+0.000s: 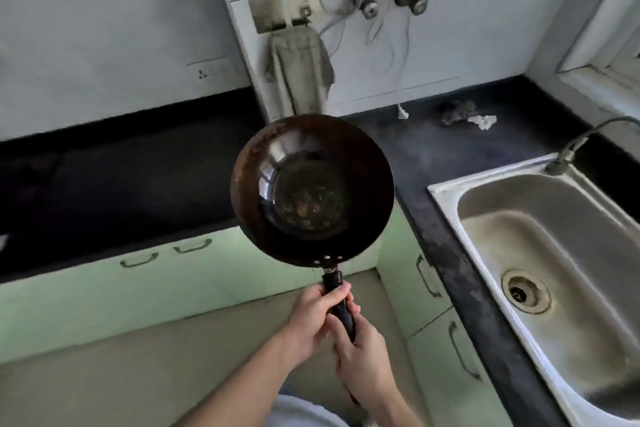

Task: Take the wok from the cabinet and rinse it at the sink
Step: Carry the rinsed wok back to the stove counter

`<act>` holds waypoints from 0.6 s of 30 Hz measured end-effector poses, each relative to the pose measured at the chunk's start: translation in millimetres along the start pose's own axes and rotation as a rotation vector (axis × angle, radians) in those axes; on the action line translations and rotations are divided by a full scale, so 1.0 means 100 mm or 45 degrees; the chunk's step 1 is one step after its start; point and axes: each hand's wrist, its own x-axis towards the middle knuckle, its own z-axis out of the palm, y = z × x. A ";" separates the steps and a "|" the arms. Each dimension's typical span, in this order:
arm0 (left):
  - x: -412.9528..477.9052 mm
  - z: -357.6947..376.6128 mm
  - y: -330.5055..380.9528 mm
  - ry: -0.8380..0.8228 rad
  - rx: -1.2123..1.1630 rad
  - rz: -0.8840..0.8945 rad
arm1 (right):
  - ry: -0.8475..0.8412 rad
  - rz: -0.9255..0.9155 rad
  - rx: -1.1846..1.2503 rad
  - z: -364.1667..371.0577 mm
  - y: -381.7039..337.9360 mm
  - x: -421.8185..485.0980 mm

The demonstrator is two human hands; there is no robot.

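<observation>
Dark countertop (pixel 429 152) wraps the corner, steel sink (pixel 446 190) at its right edge; my left hand (pixel 311 319) and right hand (pixel 362 360) both grip the wok (pixel 311 191) by its handle (pixel 333 282), pan aloft.

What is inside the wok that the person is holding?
The wok holds only brownish spots on its flat bottom and glare on its walls. Rust or residue, I cannot tell. Its underside is hidden.
</observation>
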 end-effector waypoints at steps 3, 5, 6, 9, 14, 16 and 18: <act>-0.20 -0.37 0.05 0.124 -0.075 0.067 | -0.156 0.016 -0.031 0.32 -0.10 -0.02; -0.36 -0.66 0.05 0.175 -0.113 0.105 | -0.248 0.014 -0.073 0.57 -0.14 -0.07; -0.44 -0.80 0.04 0.195 -0.135 0.120 | -0.297 0.006 -0.087 0.69 -0.17 -0.11; -0.69 -1.22 -0.02 0.269 -0.229 0.147 | -0.412 -0.012 -0.123 1.05 -0.27 -0.29; -1.15 -1.87 -0.10 0.364 -0.346 0.181 | -0.561 -0.007 -0.260 1.70 -0.37 -0.62; -1.34 -2.13 -0.16 0.398 -0.391 0.184 | -0.585 -0.010 -0.307 1.96 -0.37 -0.77; -1.51 -2.38 -0.23 0.441 -0.426 0.175 | -0.617 -0.005 -0.330 2.21 -0.38 -0.91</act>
